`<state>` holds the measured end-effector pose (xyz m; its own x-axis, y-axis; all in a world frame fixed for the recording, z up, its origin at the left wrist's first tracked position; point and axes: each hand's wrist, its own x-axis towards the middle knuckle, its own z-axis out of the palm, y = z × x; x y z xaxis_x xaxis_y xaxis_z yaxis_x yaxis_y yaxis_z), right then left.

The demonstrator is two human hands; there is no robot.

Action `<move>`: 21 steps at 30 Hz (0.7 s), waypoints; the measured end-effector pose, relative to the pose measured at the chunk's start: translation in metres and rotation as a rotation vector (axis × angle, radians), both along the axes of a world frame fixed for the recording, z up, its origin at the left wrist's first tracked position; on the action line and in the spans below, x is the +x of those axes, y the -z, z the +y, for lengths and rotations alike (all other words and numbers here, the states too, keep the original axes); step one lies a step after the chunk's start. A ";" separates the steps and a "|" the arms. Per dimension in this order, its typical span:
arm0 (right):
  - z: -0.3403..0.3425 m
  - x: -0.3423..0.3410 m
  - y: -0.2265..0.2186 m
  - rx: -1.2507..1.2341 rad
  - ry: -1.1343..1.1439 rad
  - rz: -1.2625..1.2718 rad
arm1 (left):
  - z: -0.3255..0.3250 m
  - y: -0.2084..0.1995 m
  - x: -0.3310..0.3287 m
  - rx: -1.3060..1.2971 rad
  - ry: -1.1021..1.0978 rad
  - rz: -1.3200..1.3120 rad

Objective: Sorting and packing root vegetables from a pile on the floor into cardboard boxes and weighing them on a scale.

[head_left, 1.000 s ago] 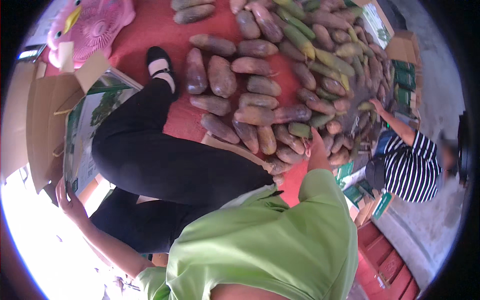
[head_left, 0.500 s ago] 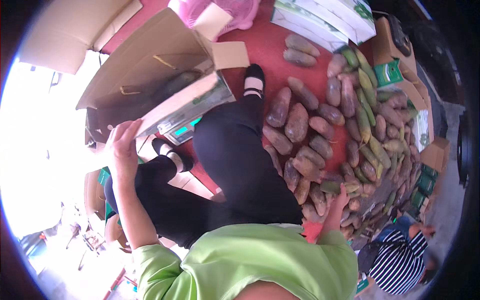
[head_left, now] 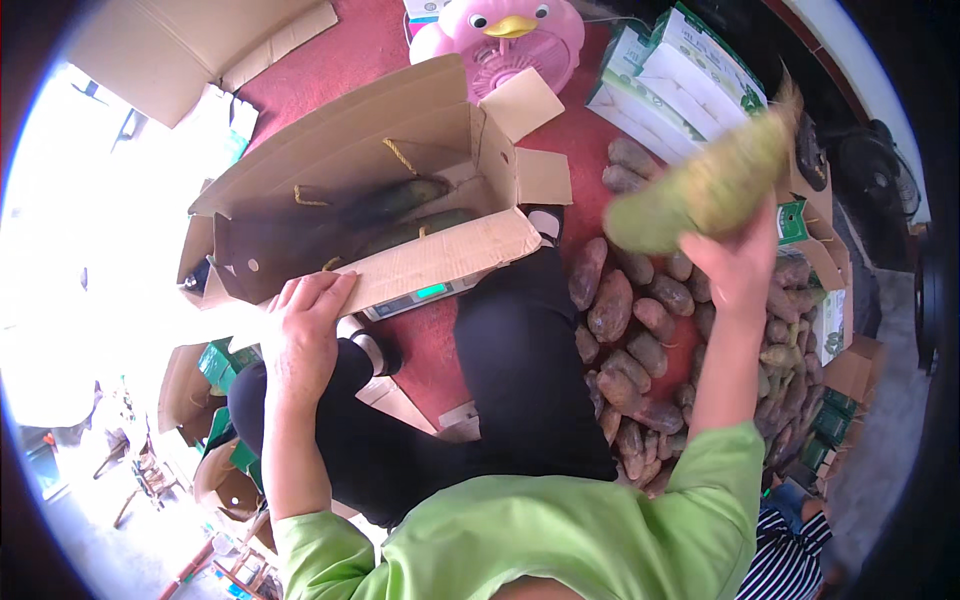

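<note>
My right hand (head_left: 738, 255) is raised over the pile, wrapped round a long, thick green vegetable (head_left: 690, 195) with a dry, pointed, brownish end; motion blurs it. With my left hand (head_left: 308, 322) I grip the near flap (head_left: 440, 262) of an open cardboard box (head_left: 255, 190), fingers over its edge. Inside the box lie a few dark green vegetables (head_left: 405, 197), partly in shadow. A digital scale (head_left: 430, 291) with a lit green display shows beneath the near flap. To my right lies a pile of brownish-purple, shiny root-like vegetables (head_left: 610, 305).
A pink duck-faced fan (head_left: 495, 45) stands beyond the box. White and green cartons (head_left: 690, 75) are at the far right, and more cardboard boxes (head_left: 850, 370) line the right. A person in a striped shirt (head_left: 780, 555) is at the lower right. Opened boxes (head_left: 185, 395) stand at my left.
My right hand has lifted a green vegetable from the pile, up and away from me. My left hand still holds the flap, which now leans lower. The view has shifted, showing more of the box's inside.
</note>
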<state>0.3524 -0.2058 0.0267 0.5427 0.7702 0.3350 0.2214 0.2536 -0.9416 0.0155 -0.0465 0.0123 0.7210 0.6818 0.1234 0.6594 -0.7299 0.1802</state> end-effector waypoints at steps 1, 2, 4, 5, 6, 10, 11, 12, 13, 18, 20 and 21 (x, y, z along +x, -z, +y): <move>0.025 -0.011 -0.009 0.012 -0.070 -0.007 | 0.001 -0.001 -0.002 -0.007 -0.008 0.008; 0.047 -0.017 -0.018 -0.012 -0.175 -0.089 | 0.001 -0.001 -0.002 -0.008 -0.009 -0.002; 0.086 -0.031 -0.020 0.023 -0.294 -0.249 | 0.003 -0.001 0.003 -0.029 -0.006 -0.017; 0.106 -0.042 -0.019 0.082 -0.322 -0.333 | 0.004 -0.002 0.004 -0.032 0.006 -0.022; 0.124 -0.050 -0.017 0.037 -0.399 -0.440 | 0.004 -0.002 0.005 -0.033 -0.002 -0.019; 0.165 -0.077 0.000 -0.317 -0.562 -0.752 | 0.007 -0.003 0.006 -0.052 0.012 -0.026; 0.173 -0.082 0.001 -0.476 -0.611 -0.853 | 0.006 -0.004 0.007 -0.046 0.016 -0.021; 0.179 -0.086 0.010 -0.530 -0.640 -1.000 | 0.005 -0.004 0.006 -0.065 0.028 -0.032; 0.185 -0.086 0.023 -0.588 -0.675 -1.142 | 0.006 -0.002 0.005 -0.084 0.041 -0.041; 0.157 -0.079 0.021 -0.439 -0.437 -0.952 | 0.010 0.001 0.003 -0.120 -0.007 -0.029; 0.126 -0.066 0.011 -0.160 -0.279 -0.448 | 0.015 0.007 0.001 -0.137 0.034 -0.063; 0.106 -0.058 0.013 -0.168 -0.261 -0.444 | 0.017 0.009 0.000 -0.141 0.026 -0.055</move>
